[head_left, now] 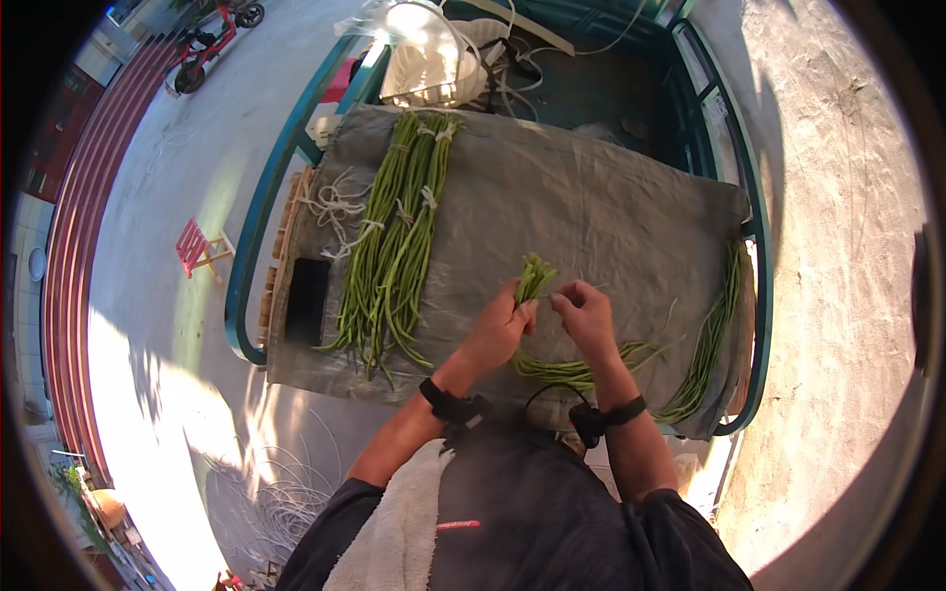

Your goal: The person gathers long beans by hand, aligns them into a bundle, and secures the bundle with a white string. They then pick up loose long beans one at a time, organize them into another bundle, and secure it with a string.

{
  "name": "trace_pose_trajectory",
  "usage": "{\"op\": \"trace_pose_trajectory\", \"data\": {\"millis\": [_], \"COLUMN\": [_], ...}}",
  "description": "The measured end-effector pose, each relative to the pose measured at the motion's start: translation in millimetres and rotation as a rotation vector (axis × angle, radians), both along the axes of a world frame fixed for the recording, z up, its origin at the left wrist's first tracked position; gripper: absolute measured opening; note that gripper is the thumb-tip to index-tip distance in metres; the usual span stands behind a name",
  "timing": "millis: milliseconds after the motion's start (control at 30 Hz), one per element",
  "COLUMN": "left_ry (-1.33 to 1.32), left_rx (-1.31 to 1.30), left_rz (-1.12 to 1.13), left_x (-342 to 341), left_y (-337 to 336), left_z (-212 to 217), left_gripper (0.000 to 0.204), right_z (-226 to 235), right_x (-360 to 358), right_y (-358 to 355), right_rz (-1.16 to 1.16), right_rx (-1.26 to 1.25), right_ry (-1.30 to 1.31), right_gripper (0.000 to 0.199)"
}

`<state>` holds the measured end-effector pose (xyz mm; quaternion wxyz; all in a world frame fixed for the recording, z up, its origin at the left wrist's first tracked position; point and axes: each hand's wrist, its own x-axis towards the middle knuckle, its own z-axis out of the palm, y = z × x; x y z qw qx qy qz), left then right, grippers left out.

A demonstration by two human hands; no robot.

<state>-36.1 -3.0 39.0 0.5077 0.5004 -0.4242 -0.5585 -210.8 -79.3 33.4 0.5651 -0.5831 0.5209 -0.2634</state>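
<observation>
Left hand [498,328]: closed round one end of a small bunch [533,278], whose cut-looking tips stand up past the thumb.
Right hand [586,317]: just beside the bunch, fingertips drawn together; whether they pinch a tie cannot be told.
Stool [195,246]: red, on the ground left of the cart [239,295].
Slab [307,300]: black and flat, on the cloth [552,187] by its left edge.
String [337,207]: a white tangle, loose, just left of the tied beans.
Tied beans [394,236]: several long green bundles side by side, bound in white near the top and again lower down, their bottom ends fanned out.
Bunch: in the left hand, over the middle of the cloth; more beans [552,369] curve away below toward the right, apparently its own tails, though the wrists hide the join.
Far pile [714,345]: a loose, unbound strip of beans along the cloth's right edge, lower ends near the rim.
Likely slips: beans could slide out if the left grip eases; thin stems might snap if squeezed or bent too hard; the far pile could drop over the side if the cloth is tugged or an arm brushes it.
</observation>
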Motion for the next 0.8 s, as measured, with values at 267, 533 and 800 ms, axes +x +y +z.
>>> {"op": "trace_pose_trajectory", "data": {"millis": [267, 533, 800], "left_ry": [0.033, 0.102, 0.155], "left_rx": [-0.036, -0.029, -0.013], "left_rz": [-0.051, -0.037, -0.065], "left_x": [-4.2, 0.5, 0.0], "left_y": [-1.2, 1.3, 0.1], "left_z": [7.2, 3.2, -0.7], "left_gripper": [0.024, 0.028, 0.028], "right_z": [-27.7, -1.2, 2.6], "right_x": [10.0, 16.6, 18.4], "right_y": [-13.3, -0.8, 6.5], "right_rz": [-0.308, -0.018, -0.064], "right_rx": [-0.053, 0.348, 0.561], "right_ry": [0.054, -0.344, -0.560], "right_gripper": [0.014, 0.011, 0.007]}}
